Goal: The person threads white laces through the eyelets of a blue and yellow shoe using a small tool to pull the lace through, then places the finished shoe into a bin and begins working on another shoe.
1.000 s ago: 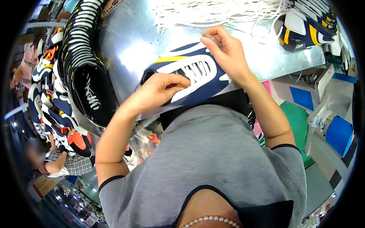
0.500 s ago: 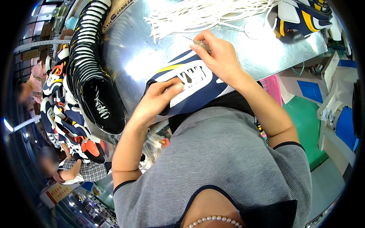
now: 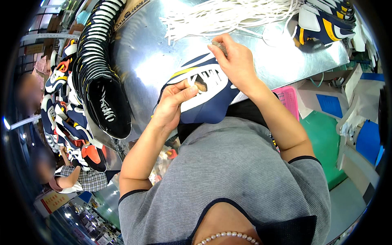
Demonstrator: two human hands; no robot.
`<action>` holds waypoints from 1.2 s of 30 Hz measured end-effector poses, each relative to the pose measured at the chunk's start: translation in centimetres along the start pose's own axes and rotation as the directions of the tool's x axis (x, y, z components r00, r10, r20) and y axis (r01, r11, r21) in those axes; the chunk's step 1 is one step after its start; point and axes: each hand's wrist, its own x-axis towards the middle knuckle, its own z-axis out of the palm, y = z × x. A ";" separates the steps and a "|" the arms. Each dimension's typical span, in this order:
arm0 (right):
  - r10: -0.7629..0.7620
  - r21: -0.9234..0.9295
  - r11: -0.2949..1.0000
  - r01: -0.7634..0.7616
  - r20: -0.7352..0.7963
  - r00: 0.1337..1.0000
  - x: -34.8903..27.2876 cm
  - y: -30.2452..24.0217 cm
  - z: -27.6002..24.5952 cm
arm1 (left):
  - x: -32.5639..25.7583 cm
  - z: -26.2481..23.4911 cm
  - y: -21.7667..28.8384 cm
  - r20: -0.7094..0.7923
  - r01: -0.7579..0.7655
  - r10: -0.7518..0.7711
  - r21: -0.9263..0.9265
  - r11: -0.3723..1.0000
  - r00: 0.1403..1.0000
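The person holds a navy shoe upper (image 3: 208, 100) with white and yellow panels at the near edge of a shiny metal surface (image 3: 143, 61), just in front of the body. The left hand (image 3: 173, 104) grasps the upper from its left side, with the thumb lying across the white panel beside the lace openings and the other fingers wrapped under the material. The right hand (image 3: 237, 65) is closed on the far end of the upper, and the fingertips pinch something small there; it may be the end of a white lace, but I cannot tell this for sure. A big bundle of white laces (image 3: 228, 16) lies on the surface just beyond the right hand. At the left a long row of nested uppers (image 3: 102, 69) stands in a curved stack, and more navy and yellow uppers (image 3: 322, 24) lie at the far right corner. A pink basket (image 3: 288, 98) sits below the surface edge, near the right forearm. I judge that the work in hand is the lacing of this upper, at an early point, since the openings look mostly unfilled. The next move, in my opinion, calls for a steady hold by the left hand while the right hand guides a thin lace tip exactly into one small opening.
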 end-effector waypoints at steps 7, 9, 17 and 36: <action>0.001 -0.030 1.000 -0.001 0.014 1.000 -0.2 -0.1 0.2 | -3.6 1.0 1.6 0.097 -0.275 0.358 0.828 0.489 0.929; 0.048 0.000 0.999 -0.048 0.043 0.998 -0.1 -0.3 -0.1 | -6.5 0.4 1.6 0.126 -0.312 0.545 0.913 0.263 0.829; 0.019 0.016 1.000 -0.021 0.096 0.995 0.0 0.3 0.1 | -9.8 -2.7 -11.1 -0.290 -0.343 0.241 -0.383 0.858 0.926; -0.454 -0.566 0.647 0.510 0.251 0.855 7.1 2.9 -2.6 | -9.4 0.2 0.3 -0.310 0.002 0.817 0.935 0.354 0.487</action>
